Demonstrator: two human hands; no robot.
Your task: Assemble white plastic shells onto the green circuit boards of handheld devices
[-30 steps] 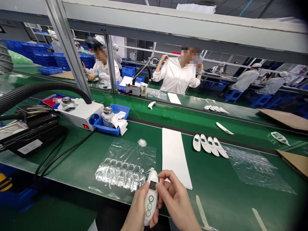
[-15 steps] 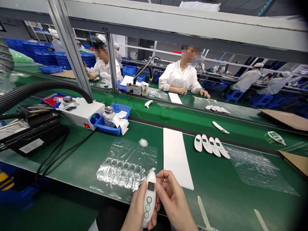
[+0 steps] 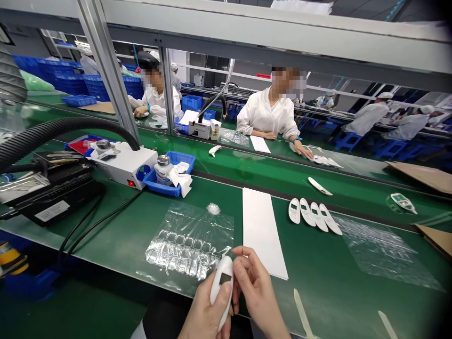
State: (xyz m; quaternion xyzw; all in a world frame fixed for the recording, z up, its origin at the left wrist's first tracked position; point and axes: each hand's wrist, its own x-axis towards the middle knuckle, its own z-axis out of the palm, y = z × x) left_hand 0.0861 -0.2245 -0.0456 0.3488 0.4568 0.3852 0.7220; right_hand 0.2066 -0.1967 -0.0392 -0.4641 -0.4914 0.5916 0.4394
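A white gadget (image 3: 222, 288) is held tight in the left hand (image 3: 206, 314). Its top is pinched by the curled fingers of the right hand (image 3: 256, 294).

White thermometer (image 3: 221, 289) with dark screen, green belt (image 3: 318, 278), blue tray (image 3: 165, 181), white paper strip (image 3: 263, 230).

plastic bag (image 3: 192, 238) lies left of paper strip (image 3: 263, 230).

Left hand (image 3: 205, 313) low in view, fingers curled in a grip, right hand (image 3: 256, 294) beside it, fingertips pinched together
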